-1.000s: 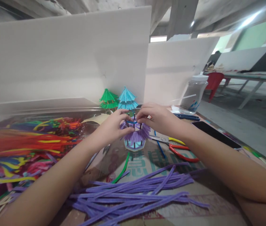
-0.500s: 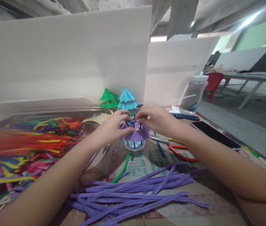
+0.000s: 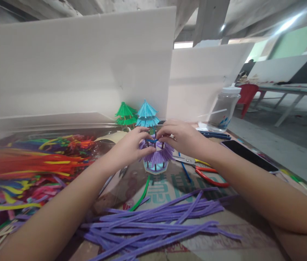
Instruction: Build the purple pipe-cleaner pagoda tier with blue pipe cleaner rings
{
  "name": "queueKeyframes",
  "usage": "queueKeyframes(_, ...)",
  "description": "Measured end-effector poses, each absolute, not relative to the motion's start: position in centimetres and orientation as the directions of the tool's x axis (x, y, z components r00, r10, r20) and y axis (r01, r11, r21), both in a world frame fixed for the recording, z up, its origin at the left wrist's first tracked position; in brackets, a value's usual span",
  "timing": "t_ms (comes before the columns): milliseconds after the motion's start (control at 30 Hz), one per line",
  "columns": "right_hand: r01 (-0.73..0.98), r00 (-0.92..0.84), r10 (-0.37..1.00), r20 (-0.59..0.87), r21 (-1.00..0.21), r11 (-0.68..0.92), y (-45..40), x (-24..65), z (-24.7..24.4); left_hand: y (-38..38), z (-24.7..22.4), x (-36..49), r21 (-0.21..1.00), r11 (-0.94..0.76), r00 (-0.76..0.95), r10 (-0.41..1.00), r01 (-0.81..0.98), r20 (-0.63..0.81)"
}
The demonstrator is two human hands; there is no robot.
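A small pavilion model [image 3: 157, 156] with a purple fringed roof, dark posts and a pale blue base stands upright in front of me. At its upper posts runs a short blue pipe cleaner [image 3: 151, 140]. My left hand [image 3: 137, 145] is at the model's left side, fingers curled round the blue strip and a post. From the right, my right hand [image 3: 175, 136] pinches the strip's other end near the post tops. Green [image 3: 126, 112] and light blue [image 3: 146, 113] pavilion models stand just behind.
Purple pipe cleaners [image 3: 153, 224] lie in front, with a green one [image 3: 144, 195]. Red-handled scissors [image 3: 210, 175], a phone [image 3: 248, 156] and a bottle [image 3: 222, 110] are right. Coloured pipe cleaners [image 3: 28, 163] heap left; white boards [image 3: 74, 69] stand behind.
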State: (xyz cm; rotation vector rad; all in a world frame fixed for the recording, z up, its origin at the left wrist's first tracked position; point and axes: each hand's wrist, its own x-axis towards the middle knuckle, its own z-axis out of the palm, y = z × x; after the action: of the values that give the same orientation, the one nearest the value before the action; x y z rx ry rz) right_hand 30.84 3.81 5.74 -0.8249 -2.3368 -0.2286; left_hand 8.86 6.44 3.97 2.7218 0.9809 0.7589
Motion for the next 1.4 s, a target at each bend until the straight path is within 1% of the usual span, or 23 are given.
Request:
queueKeyframes(200, 0.613, -0.587, 0.519, 0.621, -0.077, 0.786, 3.6, 30.8, 5.7, 6.5, 4.0, 8.8, 0.294, -0.779, 0.663, 0.626, 0.553, 0.411)
queueKeyframes(367, 0.587, -0.588, 0.506, 0.631, -0.098, 0.804, 3.8, 30.8, 5.6, 6.5, 4.0, 8.8, 0.289, -0.779, 0.668, 0.627, 0.557, 0.402)
queueKeyframes(567, 0.585, -0.582, 0.498, 0.643, -0.094, 0.806, 3.8, 30.7, 5.4, 6.6, 4.0, 8.8, 0.294, -0.796, 0.675, 0.605, 0.529, 0.422)
queueKeyframes(767, 0.620, -0.535, 0.567, 0.626, -0.165, 0.767, 3.7, 30.6, 5.4, 6.4, 4.1, 8.9, 0.290, -0.794, 0.679, 0.608, 0.534, 0.412)
queueKeyframes(967, 0.613, -0.552, 0.582, 0.597, -0.183, 0.768, 3.7, 30.7, 5.6, 6.4, 4.2, 8.9, 0.302, -0.792, 0.679, 0.610, 0.530, 0.408)
queueKeyframes(1100, 0.635, -0.499, 0.630, 0.595, -0.245, 0.733, 3.5, 31.6, 6.8, 6.5, 4.1, 8.8, 0.288, -0.784, 0.673, 0.620, 0.550, 0.403)
queueKeyframes(1167, 0.661, -0.461, 0.695, 0.552, -0.309, 0.684, 3.4, 32.3, 7.5, 6.6, 4.0, 8.8, 0.280, -0.776, 0.667, 0.629, 0.565, 0.398)
queueKeyframes(1267, 0.672, -0.462, 0.781, 0.421, -0.409, 0.618, 3.5, 33.1, 8.1, 6.5, 4.0, 8.8, 0.276, -0.773, 0.666, 0.633, 0.571, 0.394)
queueKeyframes(1333, 0.665, -0.481, 0.794, 0.371, -0.437, 0.606, 3.6, 33.4, 8.1, 6.5, 4.1, 8.9, 0.280, -0.772, 0.665, 0.634, 0.571, 0.394)
queueKeyframes(1400, 0.651, -0.492, 0.789, 0.370, -0.445, 0.615, 3.7, 33.3, 7.8, 6.4, 4.1, 8.9, 0.280, -0.769, 0.664, 0.638, 0.574, 0.391)
